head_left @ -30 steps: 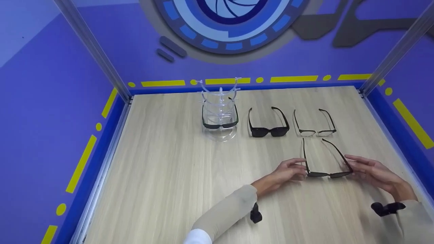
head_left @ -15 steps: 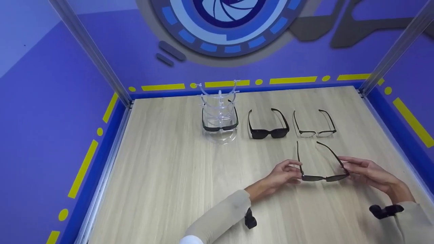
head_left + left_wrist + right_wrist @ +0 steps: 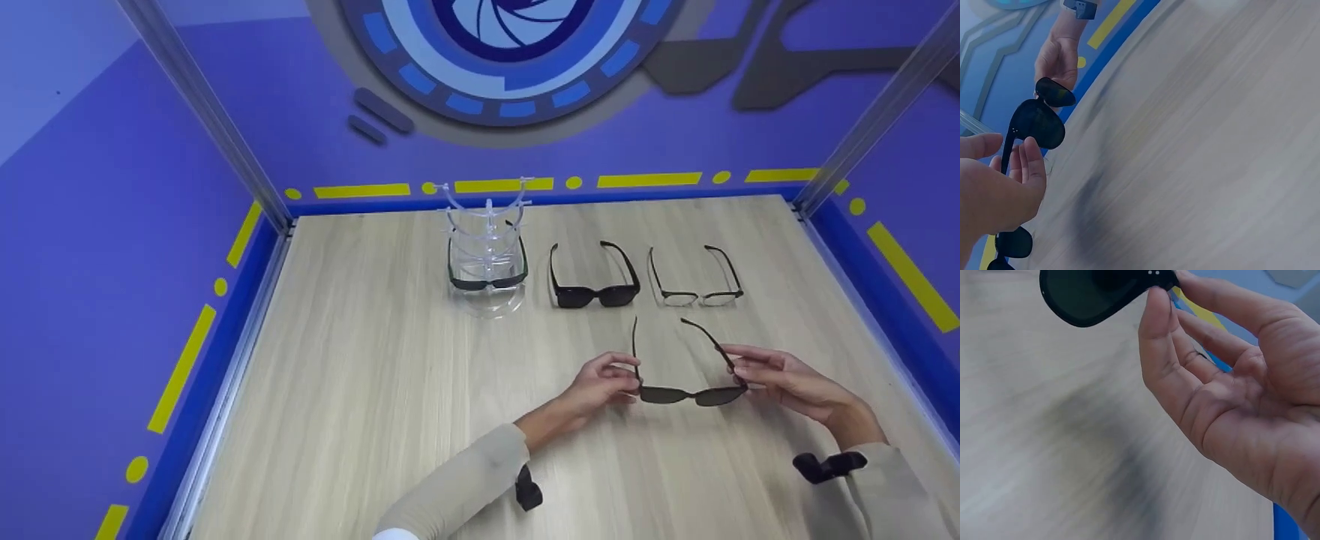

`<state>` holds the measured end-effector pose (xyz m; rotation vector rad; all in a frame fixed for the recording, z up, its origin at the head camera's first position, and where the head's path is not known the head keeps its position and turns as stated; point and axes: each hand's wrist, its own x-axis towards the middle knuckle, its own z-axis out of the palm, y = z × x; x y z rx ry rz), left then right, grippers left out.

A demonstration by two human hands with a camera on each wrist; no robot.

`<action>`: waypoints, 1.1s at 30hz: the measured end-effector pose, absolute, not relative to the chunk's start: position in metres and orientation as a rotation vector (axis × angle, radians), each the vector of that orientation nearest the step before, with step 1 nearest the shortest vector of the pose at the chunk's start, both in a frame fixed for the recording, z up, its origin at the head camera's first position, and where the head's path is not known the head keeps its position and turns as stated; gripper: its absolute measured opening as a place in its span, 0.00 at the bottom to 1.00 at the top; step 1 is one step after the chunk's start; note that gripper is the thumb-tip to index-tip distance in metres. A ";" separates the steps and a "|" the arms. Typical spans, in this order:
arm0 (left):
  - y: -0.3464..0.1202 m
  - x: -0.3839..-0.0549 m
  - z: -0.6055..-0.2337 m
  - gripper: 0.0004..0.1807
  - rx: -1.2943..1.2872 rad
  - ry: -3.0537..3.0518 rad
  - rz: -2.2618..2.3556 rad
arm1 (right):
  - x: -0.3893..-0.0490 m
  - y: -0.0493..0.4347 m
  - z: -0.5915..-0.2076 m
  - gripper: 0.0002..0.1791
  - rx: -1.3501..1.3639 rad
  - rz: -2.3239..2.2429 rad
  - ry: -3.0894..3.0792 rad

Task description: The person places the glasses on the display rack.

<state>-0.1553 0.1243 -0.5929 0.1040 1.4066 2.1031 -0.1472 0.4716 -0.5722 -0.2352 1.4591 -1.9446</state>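
A pair of dark sunglasses (image 3: 664, 394) with its temples unfolded is held between both hands in the head view, the arms pointing away. My left hand (image 3: 600, 381) pinches it near the left hinge. At the opposite hinge, the fingers of my right hand (image 3: 787, 379) pinch the frame. In the left wrist view the lenses of the sunglasses (image 3: 1041, 125) hang above the tabletop. The right wrist view has one lens of the sunglasses (image 3: 1086, 298) at the top, with thumb and fingers at the frame corner.
A clear acrylic glasses stand (image 3: 489, 244) carries a dark pair (image 3: 471, 284) on a low tier. Right of it lie thick black sunglasses (image 3: 596, 295) and clear-lensed glasses (image 3: 701, 298) on the wooden table (image 3: 360, 360). Blue-purple panels (image 3: 180, 225) wall the table.
Both hands have carried the sunglasses to the left and slightly toward the near edge. The lenses now show more of their faces. The stand and the other glasses have stayed put.
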 end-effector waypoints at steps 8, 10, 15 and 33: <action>0.105 -0.149 -0.590 0.16 0.051 1.430 2.118 | -0.149 0.452 -0.564 0.32 -0.315 -1.941 1.429; 0.100 -0.147 -0.588 0.14 0.019 1.450 2.128 | -0.150 0.446 -0.563 0.32 -0.332 -1.941 1.426; 0.090 -0.145 -0.586 0.10 -0.062 1.505 2.147 | -0.151 0.430 -0.563 0.33 -0.352 -1.927 1.459; 0.053 -0.140 -0.591 0.12 -0.131 1.578 2.149 | -0.161 0.390 -0.579 0.32 -0.285 -1.850 1.576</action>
